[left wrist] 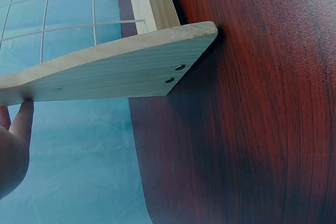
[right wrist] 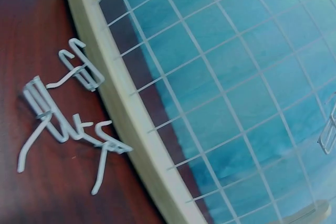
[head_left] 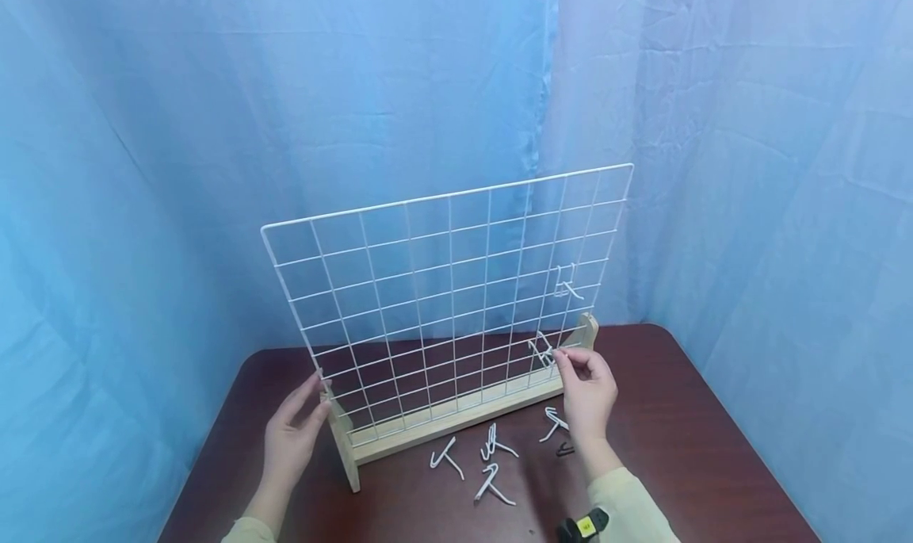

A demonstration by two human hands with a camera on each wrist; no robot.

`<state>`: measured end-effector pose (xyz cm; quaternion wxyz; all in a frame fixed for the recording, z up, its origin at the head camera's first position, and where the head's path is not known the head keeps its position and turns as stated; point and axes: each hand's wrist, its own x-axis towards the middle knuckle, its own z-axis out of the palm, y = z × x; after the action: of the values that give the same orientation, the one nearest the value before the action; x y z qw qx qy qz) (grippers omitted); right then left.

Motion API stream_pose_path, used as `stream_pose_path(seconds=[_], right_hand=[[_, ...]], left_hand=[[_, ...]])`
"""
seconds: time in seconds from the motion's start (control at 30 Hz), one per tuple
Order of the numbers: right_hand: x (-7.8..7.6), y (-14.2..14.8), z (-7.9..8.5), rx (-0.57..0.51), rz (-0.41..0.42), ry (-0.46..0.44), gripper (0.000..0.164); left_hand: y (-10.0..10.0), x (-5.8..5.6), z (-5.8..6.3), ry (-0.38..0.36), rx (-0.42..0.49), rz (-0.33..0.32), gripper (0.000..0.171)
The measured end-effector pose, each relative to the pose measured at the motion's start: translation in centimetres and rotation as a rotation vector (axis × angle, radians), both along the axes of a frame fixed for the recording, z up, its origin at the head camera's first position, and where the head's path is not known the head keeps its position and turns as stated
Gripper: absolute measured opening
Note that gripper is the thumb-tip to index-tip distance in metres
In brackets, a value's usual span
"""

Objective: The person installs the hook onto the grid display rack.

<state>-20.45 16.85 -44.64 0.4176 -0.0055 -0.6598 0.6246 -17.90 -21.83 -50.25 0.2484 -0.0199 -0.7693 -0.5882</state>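
Observation:
A white wire grid panel (head_left: pixel 428 289) stands upright in a pale wooden stand (head_left: pixel 456 420). At the left end, my left hand (head_left: pixel 288 432) grips the stand's side piece near its top, beside the grid's edge. The left wrist view shows fingers (left wrist: pixel 22 124) against that side piece (left wrist: pixel 131 64). My right hand (head_left: pixel 588 384) pinches a white wire hook (head_left: pixel 540 349) at the grid's lower right. Higher up on the same side, another white hook (head_left: pixel 567 281) hangs on the wires. The right hand is out of its wrist view.
Several loose white hooks (head_left: pixel 448 457) lie on the dark red-brown table (head_left: pixel 685 448) in front of the stand. A small dark piece (head_left: pixel 565 449) lies near the right wrist, which wears a black band with a yellow label (head_left: pixel 586 525). Blue curtains (head_left: pixel 399 91) surround the table.

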Motion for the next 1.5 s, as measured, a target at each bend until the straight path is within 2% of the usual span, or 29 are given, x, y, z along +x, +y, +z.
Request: stream_pose_path(seconds=[0.2, 0.4, 0.53, 0.6, 0.7, 1.07, 1.2, 1.3, 1.5], right_hand=[[-0.8, -0.3, 1.4, -0.04, -0.011, 0.042, 0.01], [-1.4, -0.7, 3.0, -0.09, -0.026, 0.064, 0.012], [-1.8, -1.0, 3.8, -0.128, -0.023, 0.107, 0.011], [-2.1, -1.2, 4.1, -0.134, -0.026, 0.127, 0.008], [-2.3, -1.6, 4.6, -0.134, -0.031, 0.149, 0.006], [-2.8, -2.2, 6.1, -0.174, -0.032, 0.194, 0.006], [-3.0, -2.4, 6.5, -0.184, -0.019, 0.211, 0.012], [-3.2, -2.6, 6.7, -0.2, -0.003, 0.216, 0.01], [-3.4, -2.7, 7.2, -0.213, 0.003, 0.207, 0.008]], left_hand=[[0.1, 0.0, 0.0, 0.012, 0.012, -0.007, 0.048], [0.8, 0.8, 1.6, -0.004, -0.006, 0.003, 0.048], [0.5, 0.5, 1.1, -0.009, -0.004, 0.001, 0.048], [0.1, 0.2, 0.3, -0.009, 0.004, -0.004, 0.049], [0.0, 0.1, 0.2, 0.0, -0.002, -0.009, 0.048], [0.1, 0.1, 0.3, -0.034, -0.026, 0.014, 0.05], [0.5, 0.4, 0.9, -0.056, -0.019, 0.031, 0.05], [0.7, 0.6, 1.4, -0.067, -0.001, 0.032, 0.05], [0.4, 0.3, 0.8, -0.055, 0.018, 0.015, 0.049]])
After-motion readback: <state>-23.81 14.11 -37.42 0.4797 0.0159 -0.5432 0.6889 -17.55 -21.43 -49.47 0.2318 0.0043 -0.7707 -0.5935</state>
